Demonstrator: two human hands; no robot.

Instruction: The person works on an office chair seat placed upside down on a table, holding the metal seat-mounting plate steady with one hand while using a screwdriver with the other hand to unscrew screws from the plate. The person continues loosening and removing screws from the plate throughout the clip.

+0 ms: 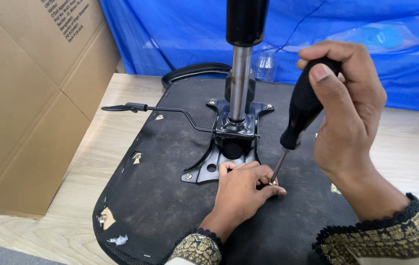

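Note:
An upturned black office chair seat (170,196) lies on a wooden table (72,172). A black metal mounting plate (224,147) is fixed to its underside, with a chrome gas cylinder (240,83) rising from it. My right hand (346,113) grips the black handle of a screwdriver (300,110), whose tip meets a screw (271,182) at the plate's near right corner. My left hand (243,189) rests flat on the seat, fingers pinched around that screw and the driver tip. Both wrists wear patterned sleeves.
A large cardboard box (28,98) stands at the left. A blue tarp (346,34) hangs behind the table. The black adjustment lever (140,107) sticks out leftward from the plate. A curved black armrest piece (190,71) and a clear bottle (266,64) lie behind the seat.

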